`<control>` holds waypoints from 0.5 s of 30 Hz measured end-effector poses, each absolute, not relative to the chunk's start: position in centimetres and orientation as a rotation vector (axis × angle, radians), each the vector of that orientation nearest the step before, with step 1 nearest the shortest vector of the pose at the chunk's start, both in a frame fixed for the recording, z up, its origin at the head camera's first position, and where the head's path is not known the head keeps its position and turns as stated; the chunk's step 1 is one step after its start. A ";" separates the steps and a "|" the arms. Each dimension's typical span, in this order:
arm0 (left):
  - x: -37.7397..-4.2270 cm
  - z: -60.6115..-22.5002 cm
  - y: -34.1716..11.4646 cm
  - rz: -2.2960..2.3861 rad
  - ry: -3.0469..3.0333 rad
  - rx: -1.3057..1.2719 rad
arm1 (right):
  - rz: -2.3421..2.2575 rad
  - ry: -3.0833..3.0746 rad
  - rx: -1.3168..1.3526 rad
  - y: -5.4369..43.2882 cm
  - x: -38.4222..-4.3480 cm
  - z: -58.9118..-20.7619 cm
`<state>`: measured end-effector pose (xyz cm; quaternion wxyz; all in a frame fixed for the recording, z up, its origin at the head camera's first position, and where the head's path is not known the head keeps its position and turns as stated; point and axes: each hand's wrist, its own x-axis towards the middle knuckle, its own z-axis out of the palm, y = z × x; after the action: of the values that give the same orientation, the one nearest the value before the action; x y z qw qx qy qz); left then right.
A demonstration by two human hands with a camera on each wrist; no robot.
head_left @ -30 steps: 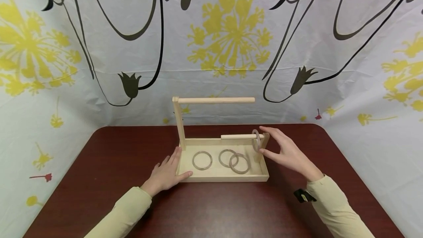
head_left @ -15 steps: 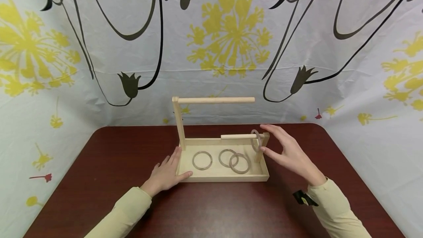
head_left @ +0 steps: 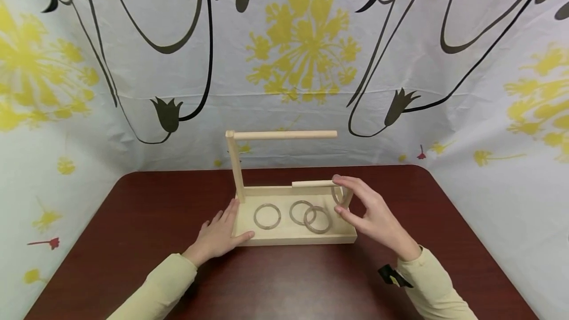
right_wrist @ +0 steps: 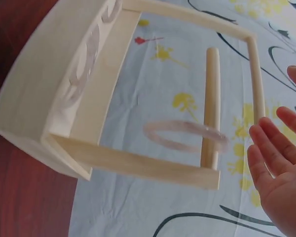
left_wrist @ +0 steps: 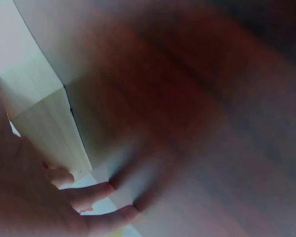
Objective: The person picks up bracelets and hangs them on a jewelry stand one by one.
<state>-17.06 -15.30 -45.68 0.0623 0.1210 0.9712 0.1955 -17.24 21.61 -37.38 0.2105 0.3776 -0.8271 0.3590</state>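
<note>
A pale wooden stand has a shallow tray [head_left: 298,241], with one tall arm and one low peg [head_left: 311,184]. From the low peg hangs a translucent greyish ring [right_wrist: 187,126], partly hidden by fingers in the head view. Beside it is my right hand [head_left: 375,216], its fingers loosely bent; the right wrist view shows them apart from the ring. My left hand [head_left: 218,238] rests with extended fingers against the tray's left end. Inside the tray lie a single ring [head_left: 255,216] at left and two overlapping rings, one [head_left: 290,213] partly under the other [head_left: 317,232].
Above the tray runs the upper rod [head_left: 284,135], held by a post [head_left: 235,167] at the left; its right end is free. The stand is on a dark red-brown table [head_left: 284,280]. A patterned cloth [head_left: 275,68] hangs behind and at both sides.
My right hand has moved a little left, and its fingers now cover part of the peg and ring. The head view has shifted slightly. My left hand stays on the tray.
</note>
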 end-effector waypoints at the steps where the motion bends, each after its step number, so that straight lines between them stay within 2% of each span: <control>1: -17.1 -45.7 -15.4 0.595 2.948 0.371 | 1.009 -2.301 1.050 21.5 -17.1 -37.5; 15: -18.2 -46.1 -15.1 0.592 2.947 0.319 | 1.084 -2.278 1.115 19.9 -16.0 -39.8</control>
<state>-18.16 -15.13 -46.12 0.0592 0.1052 0.9733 0.1954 -15.95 19.86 -39.80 0.1907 0.3971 -0.8107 0.3857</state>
